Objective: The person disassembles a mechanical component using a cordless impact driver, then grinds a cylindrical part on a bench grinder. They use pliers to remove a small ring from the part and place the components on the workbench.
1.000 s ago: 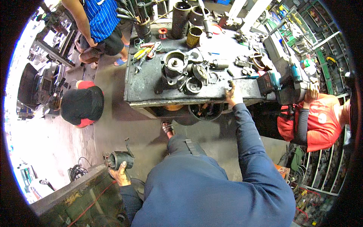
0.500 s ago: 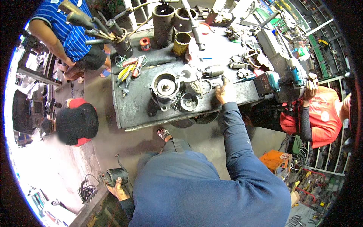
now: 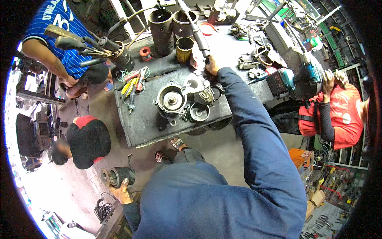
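Note:
My left hand is wrapped round a dark cylindrical motor housing, held low at the left, away from the bench. A thin bent metal piece sticks up from it. My right hand is over the bench, by the lower end of a hanging grey rod-shaped tool. Its fingers are partly hidden, so whether it grips anything cannot be made out. Left of that arm lie a round metal housing with a hub in its middle, a smaller open metal cup and a coil-like round part.
On the dark workbench stand tall black cylinders, a yellowish can, a red spool and yellow-handled pliers. A teal power drill lies right, near a person in red. Two other people are at the left.
My right hand has moved away and left from the bench's front right to the hanging tool's lower end. My left hand still holds the motor housing. The view has shifted a little.

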A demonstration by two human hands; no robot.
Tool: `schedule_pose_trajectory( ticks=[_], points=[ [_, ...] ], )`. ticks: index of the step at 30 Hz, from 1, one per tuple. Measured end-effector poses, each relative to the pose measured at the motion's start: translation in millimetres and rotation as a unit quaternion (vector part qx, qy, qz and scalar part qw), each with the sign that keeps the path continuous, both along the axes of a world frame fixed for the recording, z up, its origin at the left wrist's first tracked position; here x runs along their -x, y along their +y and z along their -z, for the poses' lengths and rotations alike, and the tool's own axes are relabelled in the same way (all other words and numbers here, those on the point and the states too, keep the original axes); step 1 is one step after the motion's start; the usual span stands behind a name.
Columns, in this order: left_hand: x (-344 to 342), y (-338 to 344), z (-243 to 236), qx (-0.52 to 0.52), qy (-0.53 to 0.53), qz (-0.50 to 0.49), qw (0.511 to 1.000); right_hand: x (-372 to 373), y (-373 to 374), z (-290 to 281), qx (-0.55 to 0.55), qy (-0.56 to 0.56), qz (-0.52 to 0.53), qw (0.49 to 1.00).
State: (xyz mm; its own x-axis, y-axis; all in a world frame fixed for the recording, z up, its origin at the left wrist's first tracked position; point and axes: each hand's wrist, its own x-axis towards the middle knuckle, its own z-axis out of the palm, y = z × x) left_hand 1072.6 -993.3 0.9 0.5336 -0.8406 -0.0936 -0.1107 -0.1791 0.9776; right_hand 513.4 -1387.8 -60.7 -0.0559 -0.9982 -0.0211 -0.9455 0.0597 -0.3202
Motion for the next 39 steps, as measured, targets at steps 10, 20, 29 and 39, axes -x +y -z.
schedule_pose_trajectory(
  ticks=[10, 20, 29, 39],
  points=[
    [30, 0, -17, -0.056, -0.002, -0.006, 0.998, -14, 143, -84, 0.265, -0.138, 0.101, 0.949],
    [29, -25, -7, -0.011, 0.048, 0.036, 0.998, 25, 171, -14, 0.265, -0.113, 0.149, 0.946],
    [24, -9, 0, -0.021, -0.020, 0.037, 0.999, 78, 134, -20, -0.010, 0.064, 0.075, 0.995],
    [41, 5, -26, -0.048, -0.062, -0.007, 0.997, 46, 183, -20, 0.190, -0.125, 0.166, 0.960]
  ],
)
